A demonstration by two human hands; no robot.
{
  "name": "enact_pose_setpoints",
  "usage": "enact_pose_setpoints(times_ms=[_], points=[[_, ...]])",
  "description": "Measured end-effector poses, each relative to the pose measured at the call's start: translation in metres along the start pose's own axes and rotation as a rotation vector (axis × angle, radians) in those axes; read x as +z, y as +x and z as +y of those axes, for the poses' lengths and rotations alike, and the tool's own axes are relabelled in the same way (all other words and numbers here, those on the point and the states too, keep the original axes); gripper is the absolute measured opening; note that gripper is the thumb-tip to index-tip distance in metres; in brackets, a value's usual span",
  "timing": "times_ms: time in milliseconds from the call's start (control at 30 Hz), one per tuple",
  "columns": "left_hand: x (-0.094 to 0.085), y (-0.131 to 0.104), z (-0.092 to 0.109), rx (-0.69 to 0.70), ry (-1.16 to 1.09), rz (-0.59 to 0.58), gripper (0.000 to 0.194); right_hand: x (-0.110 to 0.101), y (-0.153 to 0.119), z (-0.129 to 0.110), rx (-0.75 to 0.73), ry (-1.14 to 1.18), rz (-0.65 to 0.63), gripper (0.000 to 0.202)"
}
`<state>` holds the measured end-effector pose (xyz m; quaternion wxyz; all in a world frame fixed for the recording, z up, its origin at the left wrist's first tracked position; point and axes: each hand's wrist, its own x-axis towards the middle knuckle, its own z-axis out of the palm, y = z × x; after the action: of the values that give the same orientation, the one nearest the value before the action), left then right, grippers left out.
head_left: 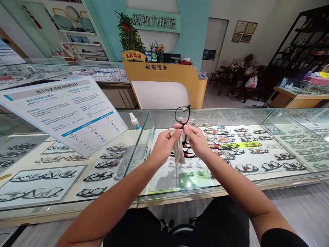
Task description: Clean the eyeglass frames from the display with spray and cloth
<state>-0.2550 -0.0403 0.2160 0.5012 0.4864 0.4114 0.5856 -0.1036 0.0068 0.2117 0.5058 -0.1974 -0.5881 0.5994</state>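
A pair of black-framed eyeglasses is held up over the glass counter, one round lens rising above my fingers. My right hand is closed on the frame near its middle. Pinched in my left hand is a beige cleaning cloth, which hangs down between the two hands. The cloth and fingers hide most of the other lens, so I cannot tell how fully it is wrapped. Left of my hands, a small white spray bottle stands on the counter top.
Under the glass of the counter lie many rows of spectacle frames. A large printed sheet stands tilted at the left. Beyond the counter is a wooden cashier desk with a potted plant.
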Motion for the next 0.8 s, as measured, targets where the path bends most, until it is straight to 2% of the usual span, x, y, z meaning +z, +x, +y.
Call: enact_pose_setpoints(times_ms=[167, 333, 433, 500, 633, 800], points=[[0.001, -0.001, 0.004, -0.009, 0.013, 0.021, 0.065, 0.000, -0.001, 0.005, 0.004, 0.042, -0.042, 0.043], [-0.001, -0.002, 0.009, -0.027, 0.077, -0.072, 0.065, 0.003, 0.000, -0.006, 0.128, 0.164, 0.007, 0.050], [-0.003, -0.001, 0.008, -0.032, 0.091, -0.123, 0.058, 0.003, 0.002, -0.012, 0.146, 0.205, 0.053, 0.051], [-0.003, 0.000, 0.007, -0.015, 0.092, -0.114, 0.057, 0.004, 0.002, -0.013, 0.143, 0.221, 0.057, 0.050], [0.000, 0.002, 0.006, 0.023, 0.068, -0.064, 0.074, 0.005, 0.000, -0.013, 0.140, 0.194, 0.035, 0.051], [0.000, 0.004, 0.001, 0.100, 0.144, 0.003, 0.069, 0.006, 0.000, -0.011, 0.126, 0.192, 0.011, 0.049]])
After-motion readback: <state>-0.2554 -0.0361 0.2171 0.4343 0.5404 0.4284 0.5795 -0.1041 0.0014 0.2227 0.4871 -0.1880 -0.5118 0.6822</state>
